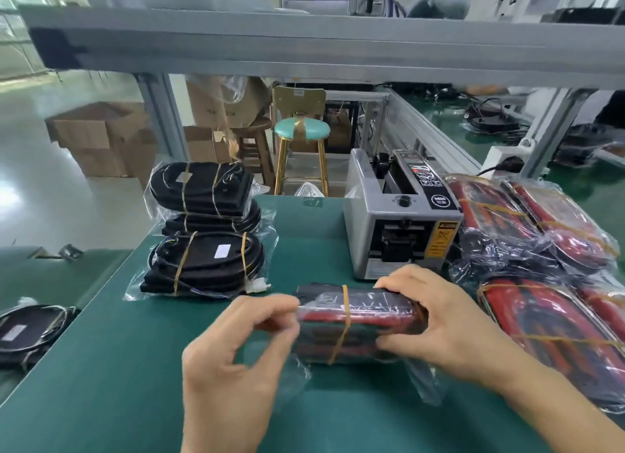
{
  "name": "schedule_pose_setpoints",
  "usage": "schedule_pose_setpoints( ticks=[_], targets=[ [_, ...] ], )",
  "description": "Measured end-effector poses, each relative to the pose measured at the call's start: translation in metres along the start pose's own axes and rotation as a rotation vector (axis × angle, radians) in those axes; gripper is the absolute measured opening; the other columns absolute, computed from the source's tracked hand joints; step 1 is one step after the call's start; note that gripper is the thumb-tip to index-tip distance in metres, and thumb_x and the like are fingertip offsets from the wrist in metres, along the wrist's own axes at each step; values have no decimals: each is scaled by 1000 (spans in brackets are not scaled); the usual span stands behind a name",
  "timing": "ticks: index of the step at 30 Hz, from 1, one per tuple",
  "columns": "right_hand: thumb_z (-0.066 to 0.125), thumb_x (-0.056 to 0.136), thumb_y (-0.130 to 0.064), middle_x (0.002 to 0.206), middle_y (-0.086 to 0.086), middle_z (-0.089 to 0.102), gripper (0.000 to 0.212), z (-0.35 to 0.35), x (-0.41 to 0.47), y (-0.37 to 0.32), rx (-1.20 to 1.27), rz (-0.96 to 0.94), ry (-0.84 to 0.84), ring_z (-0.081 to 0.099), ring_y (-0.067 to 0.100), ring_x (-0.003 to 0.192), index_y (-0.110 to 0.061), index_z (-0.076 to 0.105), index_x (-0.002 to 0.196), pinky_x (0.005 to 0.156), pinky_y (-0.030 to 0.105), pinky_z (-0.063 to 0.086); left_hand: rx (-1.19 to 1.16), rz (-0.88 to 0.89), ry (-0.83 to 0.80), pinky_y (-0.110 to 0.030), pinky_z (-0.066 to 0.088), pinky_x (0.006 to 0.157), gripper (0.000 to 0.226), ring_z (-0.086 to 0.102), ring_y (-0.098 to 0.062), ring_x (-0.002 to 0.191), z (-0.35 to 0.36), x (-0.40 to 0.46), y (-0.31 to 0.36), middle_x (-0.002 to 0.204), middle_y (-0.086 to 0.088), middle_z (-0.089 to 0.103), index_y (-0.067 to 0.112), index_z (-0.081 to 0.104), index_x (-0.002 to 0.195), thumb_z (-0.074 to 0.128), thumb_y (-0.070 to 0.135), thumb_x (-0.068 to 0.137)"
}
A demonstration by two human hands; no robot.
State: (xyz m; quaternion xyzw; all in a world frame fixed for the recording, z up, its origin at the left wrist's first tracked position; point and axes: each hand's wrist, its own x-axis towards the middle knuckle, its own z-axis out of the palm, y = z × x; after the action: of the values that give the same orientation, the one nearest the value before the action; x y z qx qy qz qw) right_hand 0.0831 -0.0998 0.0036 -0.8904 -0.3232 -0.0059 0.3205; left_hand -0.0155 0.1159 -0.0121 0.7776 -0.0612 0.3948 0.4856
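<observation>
- Bagged cable bundle, red and black, lies on its side on the green table mat, on the near half and between the two hands.
- A tan rubber band runs round the bundle, left of its centre.
- Right hand: fingers over the top, thumb at the near side, gripping the bundle's right end.
- Left hand: thumb and forefinger pinch the clear bag at the bundle's left end; the other fingers are curled. The view here is slightly blurred.
- Grey tape dispenser stands on the mat just behind the bundle, apart from it.
- Stack of black bagged bundles sits at the rear left of the mat.
- Pile of red bagged bundles lies at the right, close beside the right hand.
- Stool with a green seat stands on the floor beyond the table.
</observation>
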Motion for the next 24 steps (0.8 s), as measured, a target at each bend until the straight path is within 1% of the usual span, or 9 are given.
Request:
schedule_pose_setpoints(
  ticks=[2, 5, 9, 11, 14, 17, 19, 22, 24],
  targets=[
    [85, 65, -31, 107, -24, 52, 54, 2, -3, 3, 56, 24, 13, 53, 2, 104, -34, 61, 113, 88, 23, 43, 2, 105, -176, -12, 46, 69, 22, 61, -6, 67, 1, -10, 0, 75, 15, 63, 22, 70, 76, 75, 3, 68],
    [86, 65, -32, 109, -25, 50, 55, 3, -3, 6, 40, 5, -4, 51, 2, 108, -36, 60, 113, 91, 18, 39, -72, -35, -391, -11, 47, 67, 25, 61, -3, 63, 2, -16, -7, 71, 15, 66, 28, 69, 79, 74, 7, 66],
    [85, 67, -30, 109, -22, 52, 54, 0, -2, 6, 94, 50, -41, 51, 2, 107, -34, 60, 115, 92, 20, 40, -89, -233, -132, -16, 46, 55, 16, 55, -10, 51, 1, -4, -7, 59, 7, 63, 32, 70, 78, 66, 43, 67],
    [85, 67, -28, 109, -21, 52, 52, -1, -2, 5, 104, 52, -46, 50, 2, 108, -34, 61, 113, 94, 19, 39, 8, -185, -51, -12, 42, 65, 27, 54, -5, 64, 1, 8, -9, 71, 10, 61, 36, 69, 88, 69, 47, 64],
    [83, 68, -29, 110, -23, 49, 52, -1, -1, 2, 100, 84, -68, 49, -1, 109, -38, 58, 114, 94, 19, 39, -89, -300, -283, -8, 35, 98, 65, 54, 5, 111, 9, 14, -22, 116, 21, 62, 50, 59, 116, 80, 40, 55],
    [77, 70, -43, 121, -35, 44, 60, -5, -4, 4, 201, 188, -121, 42, -14, 115, -47, 51, 124, 93, 6, 34, -152, -341, -323, -14, 43, 96, 52, 64, -1, 102, 22, 12, -31, 110, 18, 69, 50, 65, 106, 87, 44, 60],
    [72, 76, -42, 112, -38, 53, 41, -9, -5, 10, 455, 401, 70, 47, -23, 102, -47, 59, 114, 76, -1, 37, -112, -308, -235, -14, 44, 92, 48, 67, -5, 94, 26, 11, -36, 104, 17, 71, 45, 67, 103, 82, 36, 58],
    [69, 85, -25, 80, -21, 64, 11, -9, 5, 29, 671, 744, 551, 55, -6, 77, -30, 73, 93, 62, 11, 35, -157, -295, -162, -27, 48, 91, 46, 68, -15, 97, 32, 8, -41, 107, 13, 71, 33, 65, 99, 77, 22, 56],
    [70, 85, -19, 70, -12, 58, 10, -7, 18, 32, 793, 847, 636, 49, 1, 67, -18, 73, 94, 58, 17, 32, -194, -300, -138, -24, 55, 78, 43, 68, -16, 95, 35, 7, -40, 107, 11, 72, 32, 63, 94, 77, 20, 55]
  ],
)
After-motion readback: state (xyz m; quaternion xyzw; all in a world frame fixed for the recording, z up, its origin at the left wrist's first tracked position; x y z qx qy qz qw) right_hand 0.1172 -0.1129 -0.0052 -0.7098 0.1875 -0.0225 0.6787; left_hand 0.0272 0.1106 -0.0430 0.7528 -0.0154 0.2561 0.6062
